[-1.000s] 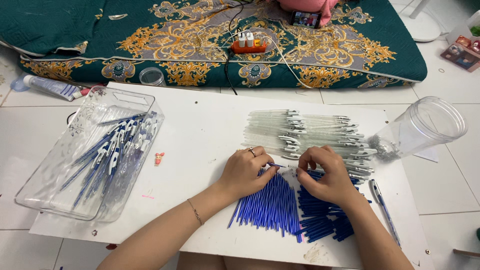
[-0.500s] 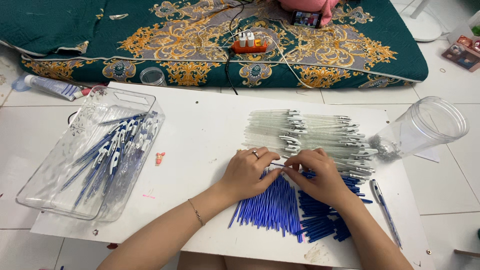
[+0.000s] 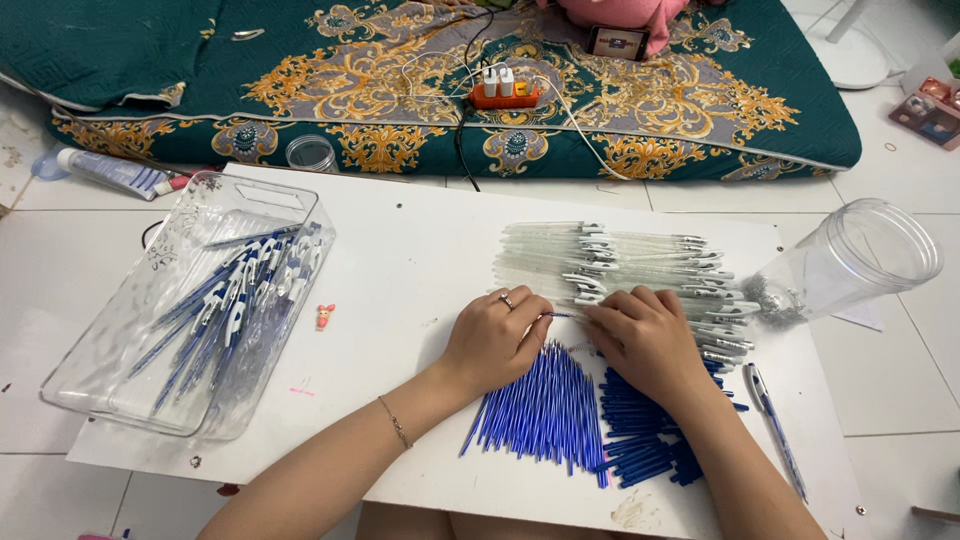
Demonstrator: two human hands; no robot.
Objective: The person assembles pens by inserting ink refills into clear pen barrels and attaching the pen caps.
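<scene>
My left hand (image 3: 497, 338) and my right hand (image 3: 645, 336) meet over the white board (image 3: 400, 260), fingertips pinched on a thin blue pen refill (image 3: 563, 316) held between them. Below the hands lies a fan of blue refills (image 3: 545, 412) and a second heap of blue pen parts (image 3: 645, 440). Just beyond the hands is a row of clear pen barrels (image 3: 620, 262). One assembled pen (image 3: 772, 418) lies to the right of my right forearm.
A clear plastic tray (image 3: 130, 360) at the left holds several finished blue pens. A clear jar (image 3: 860, 260) lies tipped at the right with small springs. A tiny pink figure (image 3: 325, 316) sits on the board. A patterned green mattress (image 3: 300, 80) with a power strip lies behind.
Both hands stayed together over the refills; the right hand shifted slightly left toward the left hand and the fingers closed on the refill.
</scene>
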